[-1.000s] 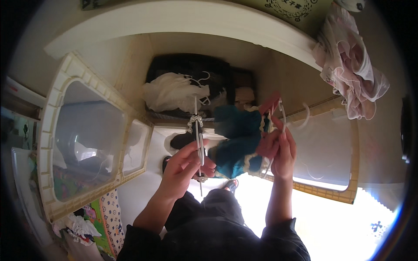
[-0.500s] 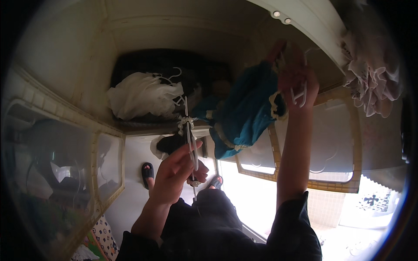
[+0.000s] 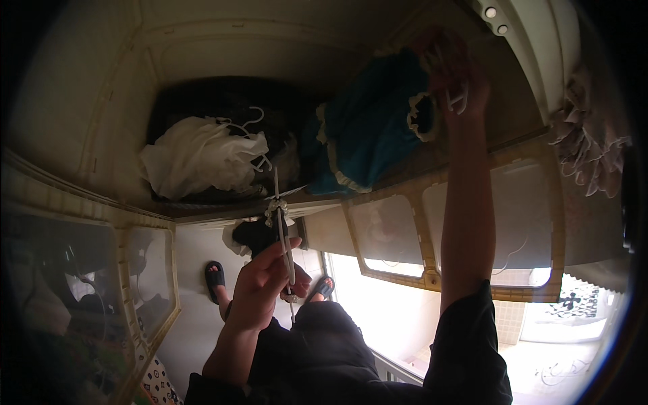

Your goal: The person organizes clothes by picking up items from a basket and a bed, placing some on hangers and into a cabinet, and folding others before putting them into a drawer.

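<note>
My left hand is closed around a white clothes hanger, seen nearly edge-on. Clusters of pearl-like beads sit along the hanger. Farther up on the right, inside the cabinet, my right hand grips white hangers above a teal garment with cream ruffled trim. Shadow hides part of those fingers. To the left of the teal garment, a white garment with its white hanger lies on a dark pile.
The cabinet's inner wall curves around the clothes. Framed doors with clear panes stand open at left and right. Pale ruffled fabric hangs at the far right. My black slippers show below, on the floor.
My right hand has moved up and deeper into the cabinet, carrying the teal garment with it. My left hand still holds its hanger. The whole view has shifted slightly.
</note>
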{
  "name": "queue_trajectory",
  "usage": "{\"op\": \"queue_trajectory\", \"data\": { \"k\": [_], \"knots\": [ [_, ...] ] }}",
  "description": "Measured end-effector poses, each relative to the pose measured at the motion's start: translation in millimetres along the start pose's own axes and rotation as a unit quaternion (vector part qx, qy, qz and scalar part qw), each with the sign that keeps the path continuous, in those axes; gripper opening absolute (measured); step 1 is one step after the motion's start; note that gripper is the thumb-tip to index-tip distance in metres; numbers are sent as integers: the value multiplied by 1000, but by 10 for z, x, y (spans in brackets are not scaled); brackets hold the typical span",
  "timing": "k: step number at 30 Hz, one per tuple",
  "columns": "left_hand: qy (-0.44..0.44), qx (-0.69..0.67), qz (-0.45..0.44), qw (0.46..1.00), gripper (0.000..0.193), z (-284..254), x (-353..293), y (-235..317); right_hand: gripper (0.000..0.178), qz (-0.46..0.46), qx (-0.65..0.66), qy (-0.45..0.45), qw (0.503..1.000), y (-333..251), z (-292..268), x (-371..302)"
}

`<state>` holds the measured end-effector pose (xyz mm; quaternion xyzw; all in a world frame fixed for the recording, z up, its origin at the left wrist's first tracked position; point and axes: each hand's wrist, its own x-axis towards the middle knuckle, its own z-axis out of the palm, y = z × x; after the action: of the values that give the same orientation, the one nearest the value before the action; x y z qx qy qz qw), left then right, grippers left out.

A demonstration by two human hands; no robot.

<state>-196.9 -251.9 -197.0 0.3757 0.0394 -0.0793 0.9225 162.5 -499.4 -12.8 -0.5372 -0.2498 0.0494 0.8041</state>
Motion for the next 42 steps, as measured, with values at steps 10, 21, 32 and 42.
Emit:
{"op": "queue_trajectory", "data": {
  "k": [10, 21, 32, 42],
  "knots": [
    [14, -3, -5, 1000, 50, -9, -91, -35, 35, 89, 3, -46, 995, 77, -521, 554],
    [-16, -20, 20, 999, 47, -51, -233, 75, 33, -26, -356, 113, 927, -95, -341, 325],
    [27, 2, 14, 1000, 45, 43, -340, 254, 33, -108, -641, -34, 759, 1375, 513, -1201],
    [43, 21, 12, 999, 43, 26, -406, 247, 52, 243, -761, -168, 579, 2804, -659, -683]
  ]
}}
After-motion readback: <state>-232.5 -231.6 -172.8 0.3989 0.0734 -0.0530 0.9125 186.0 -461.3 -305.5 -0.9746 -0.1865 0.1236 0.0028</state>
